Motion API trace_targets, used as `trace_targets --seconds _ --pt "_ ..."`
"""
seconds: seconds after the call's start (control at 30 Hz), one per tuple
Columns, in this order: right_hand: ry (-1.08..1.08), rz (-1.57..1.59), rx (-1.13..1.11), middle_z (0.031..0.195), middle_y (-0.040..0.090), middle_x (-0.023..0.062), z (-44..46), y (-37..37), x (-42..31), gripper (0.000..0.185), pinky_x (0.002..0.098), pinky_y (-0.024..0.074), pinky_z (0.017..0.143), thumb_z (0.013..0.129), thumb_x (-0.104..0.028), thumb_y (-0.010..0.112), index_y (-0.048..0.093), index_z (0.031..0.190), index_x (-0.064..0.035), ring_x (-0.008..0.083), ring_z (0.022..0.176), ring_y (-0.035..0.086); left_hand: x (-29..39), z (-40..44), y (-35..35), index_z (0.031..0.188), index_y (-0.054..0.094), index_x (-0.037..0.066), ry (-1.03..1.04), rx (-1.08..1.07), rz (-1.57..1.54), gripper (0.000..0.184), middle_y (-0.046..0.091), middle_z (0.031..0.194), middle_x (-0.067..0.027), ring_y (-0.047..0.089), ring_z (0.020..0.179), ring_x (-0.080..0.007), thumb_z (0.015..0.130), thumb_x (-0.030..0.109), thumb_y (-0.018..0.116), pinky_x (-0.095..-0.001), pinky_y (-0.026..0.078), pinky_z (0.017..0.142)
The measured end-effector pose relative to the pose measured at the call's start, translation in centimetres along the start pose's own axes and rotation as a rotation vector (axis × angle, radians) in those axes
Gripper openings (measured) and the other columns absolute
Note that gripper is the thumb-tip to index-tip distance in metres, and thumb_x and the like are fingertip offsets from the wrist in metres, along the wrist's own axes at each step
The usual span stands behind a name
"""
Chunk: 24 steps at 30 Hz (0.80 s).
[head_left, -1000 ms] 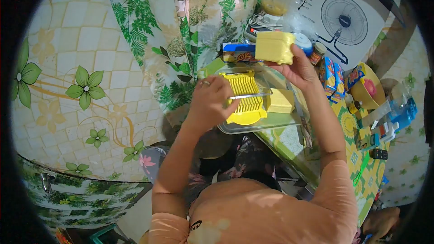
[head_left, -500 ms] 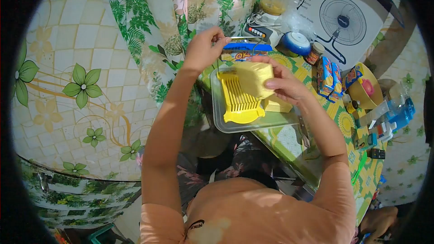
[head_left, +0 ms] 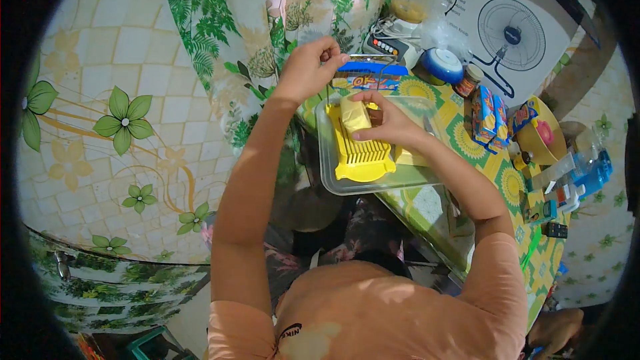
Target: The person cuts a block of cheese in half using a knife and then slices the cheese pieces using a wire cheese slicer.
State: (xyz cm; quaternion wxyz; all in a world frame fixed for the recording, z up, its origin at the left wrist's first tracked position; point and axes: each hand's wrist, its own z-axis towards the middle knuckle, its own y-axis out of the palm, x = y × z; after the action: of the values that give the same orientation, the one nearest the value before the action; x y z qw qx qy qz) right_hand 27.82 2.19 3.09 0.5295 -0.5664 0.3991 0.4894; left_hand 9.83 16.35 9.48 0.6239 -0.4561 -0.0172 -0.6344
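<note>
My right hand (head_left: 387,123) grips a pale yellow block (head_left: 355,115) at the upper end of the yellow slotted slicer (head_left: 365,160). Pinched in my left hand (head_left: 313,63) is the end of the slicer's thin metal frame (head_left: 373,57), raised above the far end of the slicer. The slicer lies in a clear plastic tray (head_left: 328,177). Another yellow block (head_left: 410,157) sits in the tray to the right, partly hidden by my right forearm.
Behind the tray lies a blue and orange packet (head_left: 367,80). A blender (head_left: 410,0), a blue-lidded bowl (head_left: 441,65), a brown jar (head_left: 469,81) and snack packs (head_left: 483,117) stand farther back and right. A yellow tub (head_left: 540,137) is at the right.
My right hand has lowered the block from above the tray onto the slicer's upper end. My left hand has lifted the metal frame up and away from the slicer.
</note>
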Motion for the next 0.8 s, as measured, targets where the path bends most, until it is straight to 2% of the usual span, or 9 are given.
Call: trace_targets --seconds 0.07,0.17,0.2,0.27,0.37,0.5,0.6,0.7,0.8 --pt "-0.007 -0.111 -0.022 0.131 0.053 0.0111 0.0 -0.4 -0.3 0.080 0.0368 0.0411 0.106 0.073 -0.019 0.086 0.039 0.138 -0.0076 0.0215 0.121 0.053 0.1 0.0 -0.1 0.088 0.062 0.001 0.005 0.004 -0.005 0.024 0.059 0.074 -0.0048 0.053 0.073 -0.0146 0.087 0.022 0.073 -0.0307 0.047 0.070" --pt "-0.005 -0.248 -0.041 0.133 0.050 0.0109 -0.3 -1.4 -0.5 0.081 0.0374 0.0369 0.110 0.074 -0.016 0.084 0.036 0.138 -0.0067 0.0222 0.127 0.049 -0.5 0.2 0.1 0.089 0.063 0.004 0.053 0.024 0.012 0.025 0.060 0.070 -0.0086 0.057 0.065 -0.0229 0.087 0.028 0.072 -0.0362 0.047 0.064" --pt "-0.004 -0.289 -0.044 0.134 0.049 0.0109 -0.4 -1.7 -0.5 0.082 0.0374 0.0357 0.111 0.074 -0.016 0.084 0.035 0.138 -0.0063 0.0226 0.129 0.047 -0.5 0.1 0.1 0.089 0.063 0.004 0.058 0.026 0.006 0.025 0.060 0.070 -0.0086 0.057 0.065 -0.0228 0.087 0.028 0.072 -0.0362 0.047 0.064" --pt "-0.075 -0.224 -0.050 0.134 0.049 0.0118 -0.7 -2.0 -0.3 0.085 0.0368 0.0391 0.108 0.074 -0.019 0.085 0.034 0.141 -0.0075 0.0230 0.126 0.050 -0.4 0.1 0.1 0.089 0.063 0.004 0.068 0.032 -0.007 0.025 0.060 0.070 -0.0085 0.057 0.065 -0.0225 0.087 0.027 0.071 -0.0361 0.047 0.064" --pt "-0.086 -0.199 -0.036 0.140 0.046 0.0123 -1.4 -1.7 -0.9 0.090 0.0373 0.0403 0.107 0.074 -0.021 0.086 0.032 0.145 -0.0075 0.0236 0.126 0.051 0.4 0.0 -0.3 0.087 0.061 0.000 0.010 -0.003 -0.017 0.025 0.058 0.073 -0.0051 0.051 0.070 -0.0143 0.087 0.022 0.073 -0.0309 0.046 0.068" --pt "-0.005 -0.229 -0.039 0.150 0.040 0.0129 -1.2 -1.5 -0.8 0.100 0.0359 0.0438 0.106 0.075 -0.015 0.085 0.024 0.154 -0.0059 0.0220 0.129 0.049 0.3 -0.1 -0.1 0.086 0.060 0.001 0.012 0.004 -0.023 0.024 0.057 0.072 -0.0044 0.050 0.069 -0.0137 0.087 0.021 0.073 -0.0306 0.046 0.067" --pt "0.015 -0.184 -0.040 0.146 0.045 0.0115 -1.0 -1.5 -0.6 0.092 0.0331 0.0480 0.100 0.077 -0.012 0.083 0.030 0.153 -0.0050 0.0207 0.121 0.056 0.4 -0.3 -0.1 0.086 0.060 0.001 0.016 0.009 -0.039 0.024 0.056 0.071 -0.0033 0.049 0.069 -0.0128 0.087 0.021 0.073 -0.0298 0.045 0.066" --pt "0.001 -0.249 -0.019 0.143 0.049 0.0113 -0.9 -1.6 -0.4 0.092 0.0329 0.0485 0.099 0.077 -0.012 0.084 0.031 0.153 -0.0049 0.0203 0.117 0.059 0.4 -0.4 -0.1 0.087 0.060 0.001 0.011 -0.001 -0.066 0.023 0.055 0.071 -0.0019 0.048 0.068 -0.0117 0.087 0.020 0.074 -0.0288 0.044 0.064" --pt "0.008 -0.217 -0.008 0.143 0.049 0.0115 -0.9 -1.5 -0.3 0.093 0.0330 0.0486 0.099 0.076 -0.010 0.083 0.031 0.153 -0.0054 0.0202 0.118 0.059 0.5 -0.5 -0.2 0.087 0.060 0.001 0.005 -0.014 -0.085 0.023 0.054 0.070 -0.0008 0.046 0.067 -0.0107 0.087 0.020 0.074 -0.0279 0.043 0.063"
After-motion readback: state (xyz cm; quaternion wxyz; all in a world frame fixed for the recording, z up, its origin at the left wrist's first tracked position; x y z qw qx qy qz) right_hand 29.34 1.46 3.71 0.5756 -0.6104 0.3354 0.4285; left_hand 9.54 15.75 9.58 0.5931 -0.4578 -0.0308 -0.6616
